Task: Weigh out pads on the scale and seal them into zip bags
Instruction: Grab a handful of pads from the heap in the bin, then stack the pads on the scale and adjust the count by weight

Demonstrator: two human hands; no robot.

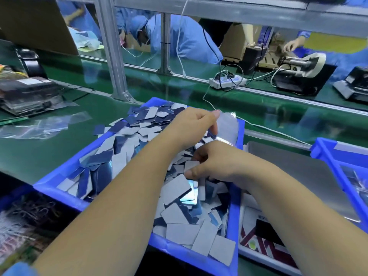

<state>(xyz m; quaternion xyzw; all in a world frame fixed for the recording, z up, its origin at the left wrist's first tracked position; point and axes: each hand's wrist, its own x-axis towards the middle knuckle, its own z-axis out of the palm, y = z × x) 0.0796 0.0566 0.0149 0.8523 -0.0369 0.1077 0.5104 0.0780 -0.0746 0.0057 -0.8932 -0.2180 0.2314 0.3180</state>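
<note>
A blue plastic tray [59,177] in front of me is heaped with grey and dark blue rectangular pads [179,230]. My left hand [191,126] reaches over the far side of the heap and pinches the top of a clear zip bag [227,128], which hangs by the tray's far right corner. My right hand [215,164] sits low in the pile with curled fingers gripping several pads. The scale [294,176], with a bare steel platform, stands to the right of the tray, its display partly behind my right forearm.
A second blue tray [326,154] stands at the right edge. Loose clear bags [41,126] lie on the green belt to the left, near a dark device [27,90]. A power strip [227,80] and cables sit beyond the tray. People in blue work behind the frame.
</note>
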